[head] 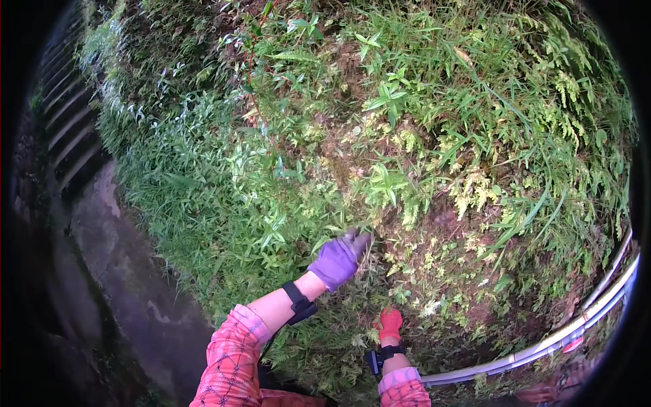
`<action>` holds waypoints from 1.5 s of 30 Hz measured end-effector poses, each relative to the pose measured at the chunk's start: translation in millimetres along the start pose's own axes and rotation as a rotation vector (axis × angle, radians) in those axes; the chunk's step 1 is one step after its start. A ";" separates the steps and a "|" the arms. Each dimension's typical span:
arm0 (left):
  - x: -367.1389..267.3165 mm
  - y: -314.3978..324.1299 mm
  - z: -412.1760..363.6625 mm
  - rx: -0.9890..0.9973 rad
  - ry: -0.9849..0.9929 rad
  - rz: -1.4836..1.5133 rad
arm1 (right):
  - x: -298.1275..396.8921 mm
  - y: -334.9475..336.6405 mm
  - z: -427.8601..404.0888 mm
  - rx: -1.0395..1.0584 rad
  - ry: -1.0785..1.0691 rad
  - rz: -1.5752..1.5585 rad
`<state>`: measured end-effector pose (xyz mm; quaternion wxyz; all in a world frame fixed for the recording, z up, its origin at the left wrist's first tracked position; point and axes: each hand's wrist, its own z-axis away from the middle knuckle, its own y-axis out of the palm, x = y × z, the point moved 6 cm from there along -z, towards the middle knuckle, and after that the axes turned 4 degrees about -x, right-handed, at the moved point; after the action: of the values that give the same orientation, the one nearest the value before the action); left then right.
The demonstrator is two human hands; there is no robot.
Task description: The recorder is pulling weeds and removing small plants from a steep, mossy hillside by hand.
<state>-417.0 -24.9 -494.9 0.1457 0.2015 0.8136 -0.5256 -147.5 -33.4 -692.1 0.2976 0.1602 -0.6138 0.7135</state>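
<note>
My left hand [336,260], in a purple glove, reaches into weeds on a steep planted bank [346,157]. Its fingers are blurred among thin stems and dry grass, so whether they grip any is unclear. Lower and to the right is my right hand [390,324], in a red glove, with the fingers curled in low over the plants. A yellow-green frond [374,337] shows beside it; what lies inside the fingers is hidden. Between and beyond the hands are small ferns [407,254] and a patch of bare reddish soil [445,229]. Both wrists wear black straps.
Pale pipes [534,351] curve along the lower right, with a small red object [573,344] beside them. At left runs a paved path [137,285], with steps [74,122] farther up. Long grass blades [529,219] lean out at the right.
</note>
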 end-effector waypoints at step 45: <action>136.3 -38.3 -67.8 -0.359 -0.061 -0.353 | 0.9 5.1 3.1 0.009 0.077 -0.174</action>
<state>-556.6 46.8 -498.0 0.1097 0.0112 0.9116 -0.3959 -151.9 -36.6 -694.9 0.3810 0.1869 -0.5823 0.6934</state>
